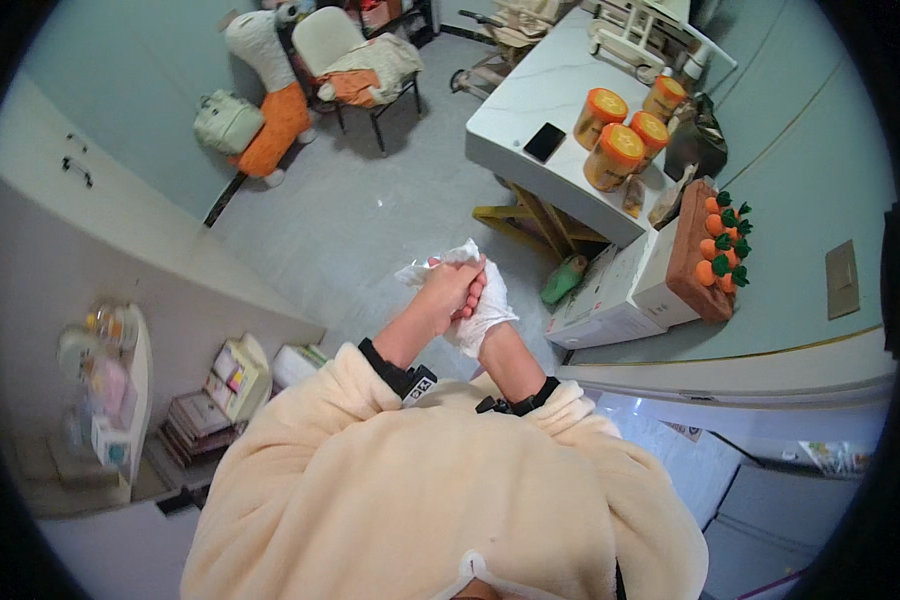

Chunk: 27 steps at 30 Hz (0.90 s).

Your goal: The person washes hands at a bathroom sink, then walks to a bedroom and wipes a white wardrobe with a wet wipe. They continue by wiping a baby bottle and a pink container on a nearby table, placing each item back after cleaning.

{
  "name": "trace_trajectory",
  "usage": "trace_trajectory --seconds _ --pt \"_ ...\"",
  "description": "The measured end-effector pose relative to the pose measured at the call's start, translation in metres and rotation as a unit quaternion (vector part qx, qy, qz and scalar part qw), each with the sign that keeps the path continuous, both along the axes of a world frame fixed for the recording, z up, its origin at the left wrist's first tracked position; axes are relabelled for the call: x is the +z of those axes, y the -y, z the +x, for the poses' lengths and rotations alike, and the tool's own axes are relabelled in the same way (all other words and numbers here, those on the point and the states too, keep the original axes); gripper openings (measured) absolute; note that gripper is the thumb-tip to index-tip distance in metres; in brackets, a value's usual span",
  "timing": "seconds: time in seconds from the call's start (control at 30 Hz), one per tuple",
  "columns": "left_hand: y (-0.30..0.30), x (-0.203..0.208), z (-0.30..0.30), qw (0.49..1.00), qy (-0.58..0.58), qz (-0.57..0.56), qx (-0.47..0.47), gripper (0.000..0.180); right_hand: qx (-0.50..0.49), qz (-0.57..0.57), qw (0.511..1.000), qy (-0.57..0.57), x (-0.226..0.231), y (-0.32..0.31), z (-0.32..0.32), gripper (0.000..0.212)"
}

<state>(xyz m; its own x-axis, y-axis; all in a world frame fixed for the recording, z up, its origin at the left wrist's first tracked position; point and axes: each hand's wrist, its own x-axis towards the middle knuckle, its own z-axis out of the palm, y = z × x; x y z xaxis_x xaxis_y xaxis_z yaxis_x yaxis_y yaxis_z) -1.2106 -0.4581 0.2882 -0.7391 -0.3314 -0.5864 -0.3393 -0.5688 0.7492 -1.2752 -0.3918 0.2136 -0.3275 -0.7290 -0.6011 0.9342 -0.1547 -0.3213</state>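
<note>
In front of my body, my two hands meet above the floor. My left hand is closed, its fingers curled against a crumpled white tissue. That thin white sheet wraps over my right hand and reaches its wrist. My right hand is almost wholly covered, so its fingers cannot be made out. Loose tissue edges stick out beyond the left knuckles. Both wrists wear black straps below cream fleece sleeves.
At right, a white table holds a black phone and several orange-lidded tubs. White boxes stand beside it, near a plush carrot planter. A chair and orange-and-white plush toy are far off; shelves stand left.
</note>
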Motion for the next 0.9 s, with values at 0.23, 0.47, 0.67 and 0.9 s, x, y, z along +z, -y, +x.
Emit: trace_trajectory --seconds 0.23,0.47,0.67,0.9 --pt "0.066 -0.042 -0.046 0.958 0.0 -0.26 -0.125 0.037 0.005 -0.098 0.994 0.049 -0.009 0.055 -0.054 0.033" --pt "0.183 -0.117 -0.046 0.879 0.159 -0.445 -0.055 0.041 -0.121 -0.155 0.98 -0.007 0.006 0.088 -0.201 0.023" --pt "0.249 -0.084 -0.015 0.925 0.217 -0.311 0.003 0.03 -0.138 0.016 0.99 -0.017 -0.095 0.106 -0.305 0.024" --pt "0.267 0.099 -0.05 0.959 -0.063 -0.248 0.125 0.035 0.128 -0.021 0.99 -0.049 -0.114 0.21 -0.312 0.022"
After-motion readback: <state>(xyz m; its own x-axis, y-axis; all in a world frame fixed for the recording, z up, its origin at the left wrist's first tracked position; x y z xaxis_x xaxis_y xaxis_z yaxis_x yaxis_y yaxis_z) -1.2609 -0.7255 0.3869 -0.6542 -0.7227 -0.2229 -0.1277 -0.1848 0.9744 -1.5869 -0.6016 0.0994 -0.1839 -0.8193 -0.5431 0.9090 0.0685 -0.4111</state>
